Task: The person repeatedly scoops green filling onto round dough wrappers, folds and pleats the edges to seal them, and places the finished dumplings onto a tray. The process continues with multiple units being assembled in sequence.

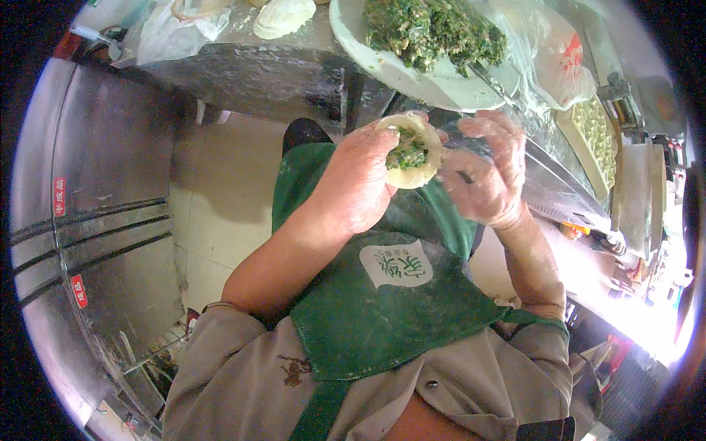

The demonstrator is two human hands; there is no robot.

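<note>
Beige shirt (246, 367) foremost; pale round wrapper (417, 178) cups chopped green filling (407, 150).

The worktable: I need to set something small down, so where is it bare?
The worktable shows small bare patches: between the left plastic bag and the pale dough, and between that dough and the white plate. Rightward it is crowded: plate, green filling, metal utensil and another plastic bag.

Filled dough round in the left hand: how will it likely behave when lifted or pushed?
The dough round is probably soft and floppy, since it looks thin. Its chopped green filling might spill if the left hand tips it, because the dough is unsealed.
</note>
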